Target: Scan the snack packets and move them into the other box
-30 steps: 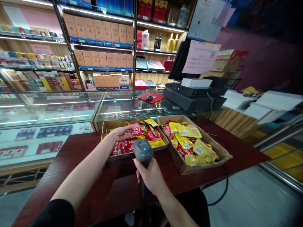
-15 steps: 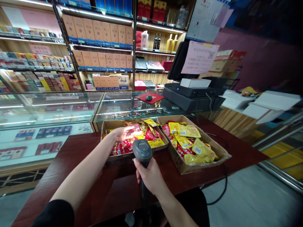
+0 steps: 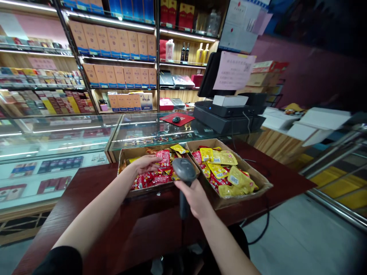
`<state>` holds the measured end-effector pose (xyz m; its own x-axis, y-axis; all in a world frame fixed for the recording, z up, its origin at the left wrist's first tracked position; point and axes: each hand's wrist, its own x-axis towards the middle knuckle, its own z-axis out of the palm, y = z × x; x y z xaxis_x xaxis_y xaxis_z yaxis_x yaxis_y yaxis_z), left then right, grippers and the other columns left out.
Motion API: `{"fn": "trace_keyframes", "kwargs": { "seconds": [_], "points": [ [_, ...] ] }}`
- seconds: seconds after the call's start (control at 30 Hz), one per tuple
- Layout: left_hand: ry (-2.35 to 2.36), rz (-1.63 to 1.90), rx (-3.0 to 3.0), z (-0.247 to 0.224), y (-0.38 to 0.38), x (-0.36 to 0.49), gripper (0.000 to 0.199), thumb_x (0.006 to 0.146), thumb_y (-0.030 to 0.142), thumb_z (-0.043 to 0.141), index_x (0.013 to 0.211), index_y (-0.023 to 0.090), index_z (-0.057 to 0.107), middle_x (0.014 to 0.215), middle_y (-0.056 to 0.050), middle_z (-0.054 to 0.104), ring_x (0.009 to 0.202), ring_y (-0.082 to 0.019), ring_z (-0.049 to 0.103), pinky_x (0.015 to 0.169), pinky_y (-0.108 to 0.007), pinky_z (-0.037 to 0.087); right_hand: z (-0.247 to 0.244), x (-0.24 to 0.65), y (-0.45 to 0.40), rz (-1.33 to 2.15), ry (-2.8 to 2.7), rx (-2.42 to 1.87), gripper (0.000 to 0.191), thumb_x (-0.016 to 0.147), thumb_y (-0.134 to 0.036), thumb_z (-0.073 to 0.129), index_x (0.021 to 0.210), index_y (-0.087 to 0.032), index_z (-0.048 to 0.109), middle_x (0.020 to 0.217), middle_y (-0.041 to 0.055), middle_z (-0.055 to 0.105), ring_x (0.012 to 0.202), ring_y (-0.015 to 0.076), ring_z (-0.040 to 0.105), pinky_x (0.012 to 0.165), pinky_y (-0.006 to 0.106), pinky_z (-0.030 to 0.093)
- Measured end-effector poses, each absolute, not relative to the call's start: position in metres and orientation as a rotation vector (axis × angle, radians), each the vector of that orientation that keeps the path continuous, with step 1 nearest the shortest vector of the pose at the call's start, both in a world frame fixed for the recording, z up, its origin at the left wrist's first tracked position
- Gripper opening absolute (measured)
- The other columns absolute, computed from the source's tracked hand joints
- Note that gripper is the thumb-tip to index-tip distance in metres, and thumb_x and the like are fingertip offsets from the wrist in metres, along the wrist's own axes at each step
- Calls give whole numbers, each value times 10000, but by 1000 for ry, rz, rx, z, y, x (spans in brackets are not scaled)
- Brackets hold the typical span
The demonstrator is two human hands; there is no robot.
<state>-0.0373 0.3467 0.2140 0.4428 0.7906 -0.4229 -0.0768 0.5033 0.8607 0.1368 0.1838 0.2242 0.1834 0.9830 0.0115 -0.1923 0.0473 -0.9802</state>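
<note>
Glass display counters [image 3: 57,131] run along my far left, with packs of cigarettes on lit shelves [image 3: 37,91] behind them and stacked orange-and-blue boxes [image 3: 114,47] further along. A dark red wooden table [image 3: 86,198] extends in front of me. Two shallow cardboard trays sit side by side on it, placed, I'd judge, so that both are within easy reach.

My left hand [image 3: 146,164] lies palm down in the left tray [image 3: 149,190], its fingers stretched out and touching a red snack packet [image 3: 164,158]. I can't tell whether they have hold of it. That tray is heaped mostly with red packets, with a few yellow ones among them.

My right hand [image 3: 195,198] is closed around the handle of a handheld barcode scanner [image 3: 184,170], which I hold upright by its grip, with its dark head just above the walls where the trays meet. Its cord [image 3: 182,233] drops below the handle. Beyond the scanner, a computer mouse [image 3: 176,119] sits on a red mat [image 3: 186,119] on the glass.

To my right, the right tray [image 3: 259,190] holds mostly yellow packets [image 3: 237,177], with some red ones showing among them. Past it, a black cash register [image 3: 226,118] stands on the counter.
</note>
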Motion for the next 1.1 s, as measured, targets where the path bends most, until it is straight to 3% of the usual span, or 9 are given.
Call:
{"fn": "trace_keyframes", "kwargs": {
  "seconds": [0.23, 0.5, 0.73, 0.9, 1.1],
  "points": [
    [865, 439, 1100, 233, 334, 26, 320, 596, 227, 823, 814, 135, 607, 700, -30, 662, 558, -104, 630, 512, -190, 538, 245, 209, 209, 1396, -632, -1020, 282, 559, -126, 683, 836, -181, 668, 939, 44, 707, 945, 217, 653, 778, 321, 541],
    [824, 400, 1166, 251, 325, 147, 287, 585, 225, 828, 765, 120, 630, 633, -21, 639, 501, -82, 578, 490, -188, 518, 257, 297, 190, 1218, -515, -1058, 240, 595, -94, 658, 823, -170, 664, 894, 63, 723, 870, 214, 685, 690, 282, 575],
    [754, 356, 1183, 247, 306, 223, 267, 614, 180, 805, 831, 92, 676, 866, -105, 704, 665, -145, 662, 605, -243, 565, 256, 354, 166, 1036, -390, -1084, 242, 598, -94, 658, 831, -160, 669, 949, 69, 716, 910, 210, 674, 684, 265, 583],
    [768, 345, 1220, 251, 308, 209, 343, 580, 174, 825, 883, 88, 688, 939, -128, 698, 732, -184, 683, 656, -284, 581, 254, 350, 158, 1058, -400, -1031, 270, 586, -85, 662, 842, -171, 667, 938, 55, 718, 908, 209, 675, 692, 275, 587],
    [871, 457, 1259, 255, 339, 117, 376, 595, 265, 822, 913, 110, 694, 917, -126, 702, 786, -198, 680, 664, -279, 576, 253, 300, 161, 1247, -450, -979, 286, 593, -91, 671, 867, -171, 674, 957, 64, 713, 973, 237, 659, 754, 307, 575]
  ]
}}
